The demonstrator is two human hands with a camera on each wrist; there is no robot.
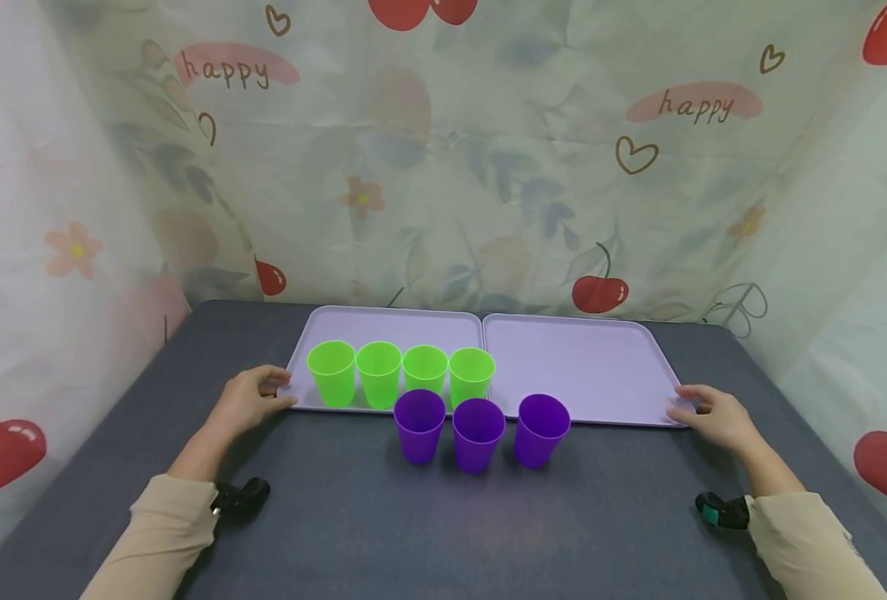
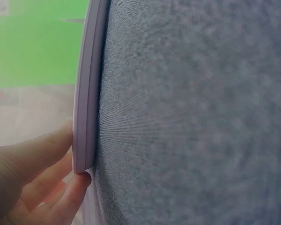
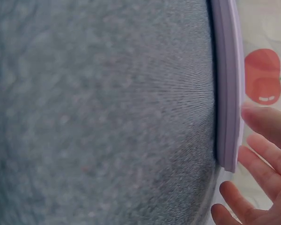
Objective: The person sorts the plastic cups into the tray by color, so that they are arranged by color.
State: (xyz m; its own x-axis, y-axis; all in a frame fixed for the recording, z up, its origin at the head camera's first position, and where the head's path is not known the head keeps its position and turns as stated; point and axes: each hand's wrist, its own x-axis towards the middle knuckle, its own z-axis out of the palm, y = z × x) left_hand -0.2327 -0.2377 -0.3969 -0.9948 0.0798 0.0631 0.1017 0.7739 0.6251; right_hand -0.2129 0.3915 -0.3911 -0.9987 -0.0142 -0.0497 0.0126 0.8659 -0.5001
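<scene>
Two lilac trays lie side by side: the left tray holds a row of several bright green cups, upright along its near side. The right tray has a bare surface. In front of the trays stand three purple cups, upright on the dark cloth. At the left tray's outer near corner, my left hand touches the rim with loosely bent fingers. My right hand is at the right tray's outer near corner, its thumb at the rim and its other fingers apart.
Dark grey cloth covers the table. Printed curtains close off the back and both sides. A thin looped cord hangs at the table's back right corner.
</scene>
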